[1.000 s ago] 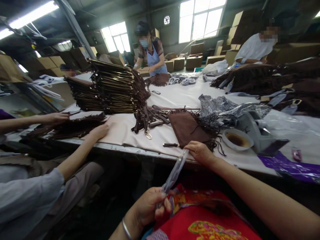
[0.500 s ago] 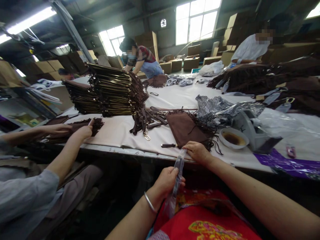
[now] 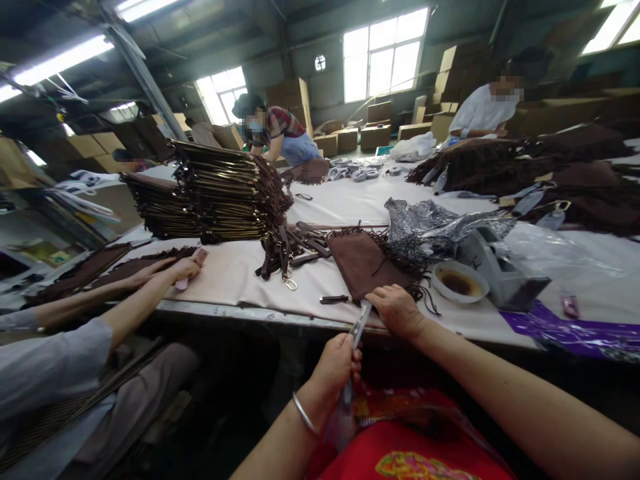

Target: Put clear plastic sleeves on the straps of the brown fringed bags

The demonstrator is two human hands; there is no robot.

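Note:
A narrow strip wrapped in clear plastic [image 3: 359,327] stretches between my two hands at the table's front edge. My left hand [image 3: 336,363], with a silver bangle at the wrist, is closed round its middle, and loose plastic hangs below. Its upper end is pinched in my right hand [image 3: 395,308], which rests at the lower edge of a brown fringed bag [image 3: 367,263]. A short dark strap with a metal end [image 3: 336,299] lies left of the bag. Dark straps with metal clips [image 3: 285,257] are heaped farther left.
Stacked brown bags with metal edges [image 3: 225,193] rise at left. A co-worker's hand [image 3: 185,269] holds a pink comb nearby. To the right are a bowl of brown liquid [image 3: 459,281], a grey tape dispenser [image 3: 500,273] and purple plastic [image 3: 575,333].
My left hand has gripped the wrapped strip more tightly, and the plastic is drawn narrower. The co-worker's hand at left has moved slightly right and down, showing the comb. The view has shifted slightly.

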